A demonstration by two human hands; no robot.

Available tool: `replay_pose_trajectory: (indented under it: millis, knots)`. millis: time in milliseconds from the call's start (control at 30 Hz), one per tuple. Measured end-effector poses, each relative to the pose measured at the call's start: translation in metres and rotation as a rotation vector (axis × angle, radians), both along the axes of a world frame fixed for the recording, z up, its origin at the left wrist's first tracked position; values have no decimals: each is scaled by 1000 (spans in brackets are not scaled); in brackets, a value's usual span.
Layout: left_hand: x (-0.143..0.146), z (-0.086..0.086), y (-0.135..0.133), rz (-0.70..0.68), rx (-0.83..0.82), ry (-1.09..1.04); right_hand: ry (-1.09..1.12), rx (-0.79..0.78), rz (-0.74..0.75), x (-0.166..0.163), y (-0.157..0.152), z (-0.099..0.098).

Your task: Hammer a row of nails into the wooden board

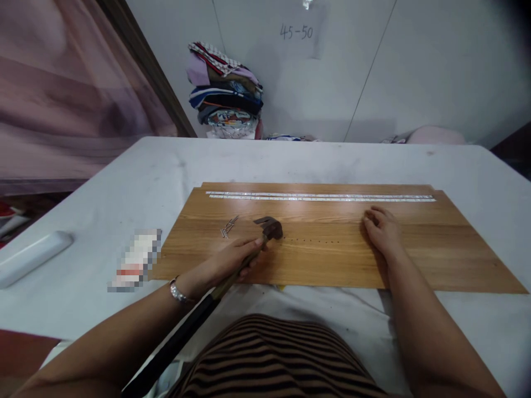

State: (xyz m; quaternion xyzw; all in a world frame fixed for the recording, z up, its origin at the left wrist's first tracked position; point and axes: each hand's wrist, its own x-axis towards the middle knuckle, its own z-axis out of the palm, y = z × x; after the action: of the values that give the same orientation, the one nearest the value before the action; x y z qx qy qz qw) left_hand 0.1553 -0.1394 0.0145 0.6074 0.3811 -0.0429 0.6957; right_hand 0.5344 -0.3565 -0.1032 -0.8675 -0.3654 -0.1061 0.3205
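My left hand (234, 258) is closed round the wooden handle of a hammer (269, 227) near its dark head, which rests on a wooden board (315, 260). The long handle runs back under my forearm toward my body. A row of small nail heads (311, 241) runs rightward from the hammer head. Several loose nails (229, 226) lie on the board to the left of the head. My right hand (381, 228) lies on the board to the right of the row, fingers loosely curled and holding nothing. Two shiny metal strips (321, 196) lie along the board's far edge.
The board lies on a white table (124, 193). A blurred white and red item (135, 260) and a white curved object (31, 255) sit to the left. A pile of folded clothes (226, 91) stands behind the table against the wall.
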Motion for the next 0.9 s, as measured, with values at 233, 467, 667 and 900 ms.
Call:
replay_pose_trajectory:
  millis: [233,467,667,900]
  knots:
    - [0,3,2,15,2,3,-18,-11,3,-1,0,1]
    - [0,-2,0,4,8,37,-8,-25,-12,0,0,1]
    - [1,6,2,1,37,8,3,-18,1,-2,1,3]
    - [1,1,1,7,22,32,4,-23,6,-2,1,5]
